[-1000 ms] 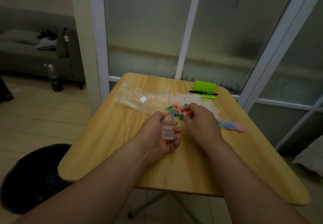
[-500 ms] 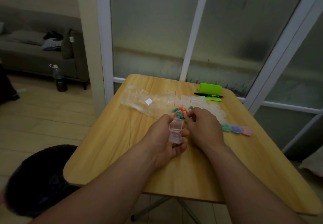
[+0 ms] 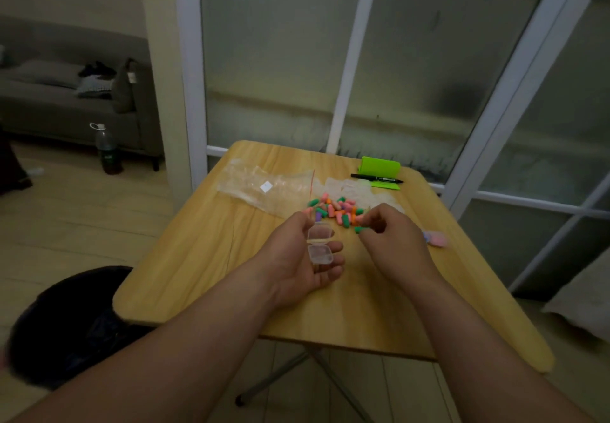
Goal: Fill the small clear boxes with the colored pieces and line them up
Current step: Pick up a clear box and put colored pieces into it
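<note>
My left hand (image 3: 298,257) holds a small clear hinged box (image 3: 319,246), its lid swung open, above the wooden table (image 3: 211,251). Just to the right, my right hand (image 3: 392,238) pinches a green piece (image 3: 358,230) in its fingertips, close to the box. A heap of colored pieces (image 3: 335,209), pink, orange, green and purple, lies on the table beyond both hands. More empty clear boxes (image 3: 350,190) sit behind the heap. Filled boxes (image 3: 435,238) peek out to the right of my right hand, partly hidden by it.
A crumpled clear plastic bag (image 3: 264,188) lies left of the heap. A green pad (image 3: 379,172) with a black pen (image 3: 376,177) sits at the far edge by the glass door. A dark bin (image 3: 72,323) stands on the floor at the left.
The box in my left hand has opened out, lid up. My right hand has drawn back from the heap toward the box with a green piece in its fingertips.
</note>
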A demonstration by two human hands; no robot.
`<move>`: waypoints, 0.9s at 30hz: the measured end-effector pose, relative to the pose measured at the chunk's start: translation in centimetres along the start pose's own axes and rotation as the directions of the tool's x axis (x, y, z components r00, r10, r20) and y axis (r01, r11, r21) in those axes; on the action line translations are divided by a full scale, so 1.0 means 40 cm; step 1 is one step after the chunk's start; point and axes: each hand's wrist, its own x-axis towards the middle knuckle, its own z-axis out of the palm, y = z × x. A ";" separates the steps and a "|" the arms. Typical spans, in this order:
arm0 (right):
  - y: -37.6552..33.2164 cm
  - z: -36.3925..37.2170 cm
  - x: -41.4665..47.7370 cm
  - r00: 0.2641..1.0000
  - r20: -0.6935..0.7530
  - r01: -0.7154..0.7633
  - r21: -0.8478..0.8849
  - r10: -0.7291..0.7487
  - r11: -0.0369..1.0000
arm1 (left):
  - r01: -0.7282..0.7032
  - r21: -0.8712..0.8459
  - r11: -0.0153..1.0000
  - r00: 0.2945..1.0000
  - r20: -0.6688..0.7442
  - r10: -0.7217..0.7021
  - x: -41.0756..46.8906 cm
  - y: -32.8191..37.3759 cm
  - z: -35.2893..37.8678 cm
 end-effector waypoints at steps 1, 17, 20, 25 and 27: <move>0.000 -0.005 -0.006 1.000 0.015 -0.005 0.007 0.005 1.000 | -0.001 0.007 1.000 1.000 -0.001 0.001 -0.006 -0.002 -0.002; -0.076 0.012 -0.082 0.969 0.159 0.178 0.081 -0.189 0.981 | -0.015 -0.065 0.998 0.992 0.121 0.022 -0.006 -0.007 -0.001; -0.067 0.022 -0.084 0.958 0.244 0.136 0.079 -0.151 0.988 | -0.004 -0.036 0.999 0.994 0.111 0.008 0.000 -0.006 -0.007; -0.067 0.029 -0.077 0.954 0.265 0.117 0.100 -0.139 0.988 | -0.018 -0.069 0.997 0.991 0.130 0.027 0.006 0.004 -0.009; -0.068 0.034 -0.076 0.954 0.260 0.119 0.119 -0.146 0.986 | -0.016 -0.076 0.997 0.989 0.148 0.028 0.009 0.007 -0.012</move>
